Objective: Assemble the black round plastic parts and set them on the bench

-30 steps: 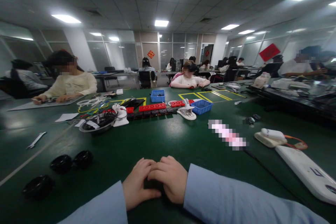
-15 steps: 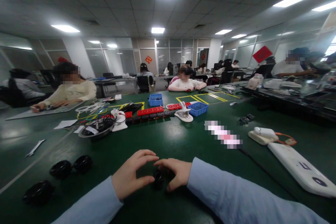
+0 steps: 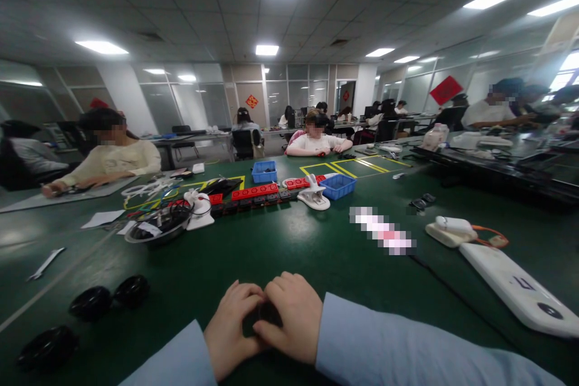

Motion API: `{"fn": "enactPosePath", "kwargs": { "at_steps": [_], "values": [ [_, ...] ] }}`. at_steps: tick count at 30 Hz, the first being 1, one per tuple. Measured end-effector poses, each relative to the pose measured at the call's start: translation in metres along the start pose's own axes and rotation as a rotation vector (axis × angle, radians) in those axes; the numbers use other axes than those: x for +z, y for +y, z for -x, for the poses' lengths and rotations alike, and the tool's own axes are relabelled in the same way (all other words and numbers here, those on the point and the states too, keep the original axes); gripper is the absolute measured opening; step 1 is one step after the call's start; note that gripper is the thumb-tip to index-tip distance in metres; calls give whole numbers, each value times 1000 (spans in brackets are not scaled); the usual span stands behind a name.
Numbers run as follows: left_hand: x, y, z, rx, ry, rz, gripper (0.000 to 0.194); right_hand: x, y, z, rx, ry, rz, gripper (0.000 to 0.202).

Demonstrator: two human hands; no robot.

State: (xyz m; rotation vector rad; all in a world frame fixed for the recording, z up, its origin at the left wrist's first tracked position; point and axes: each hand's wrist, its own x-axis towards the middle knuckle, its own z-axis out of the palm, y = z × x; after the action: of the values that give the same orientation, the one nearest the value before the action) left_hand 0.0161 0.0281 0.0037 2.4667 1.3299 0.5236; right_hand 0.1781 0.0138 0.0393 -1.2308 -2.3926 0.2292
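Note:
Low in the middle, my left hand (image 3: 236,327) and my right hand (image 3: 293,316) meet around a small black round part (image 3: 270,313). The fingers of both hands curve about it, and the thumbs come together on its near side. Only a dark patch of the part shows between the hands; the rest is hidden. Off to the left stand larger, glossy black round pieces: one in front (image 3: 47,348) and two behind it, a left one (image 3: 90,303) and a right one (image 3: 131,291).
At the left lies a wrench (image 3: 46,263). Across the middle are a metal bowl of black cables (image 3: 158,233), red power strips (image 3: 254,192) and blue bins (image 3: 339,187). To the right lies a white panel (image 3: 518,286) near a black cable (image 3: 456,295). Several people sit around.
My hands have drawn together and closed in around the small black part, which was more visible between spread fingers before. The view has shifted slightly to the right.

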Motion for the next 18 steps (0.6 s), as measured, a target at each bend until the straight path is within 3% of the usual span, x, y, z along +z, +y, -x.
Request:
{"fn": "enactPosePath", "kwargs": {
  "at_steps": [10,18],
  "values": [
    [-3,0,-3,11,-65,40,27,0,9,4,-287,-17,-4,19],
    [-1,-6,-3,66,-43,102,27,16,9,7,-278,72,-160,31]
  ]
}}
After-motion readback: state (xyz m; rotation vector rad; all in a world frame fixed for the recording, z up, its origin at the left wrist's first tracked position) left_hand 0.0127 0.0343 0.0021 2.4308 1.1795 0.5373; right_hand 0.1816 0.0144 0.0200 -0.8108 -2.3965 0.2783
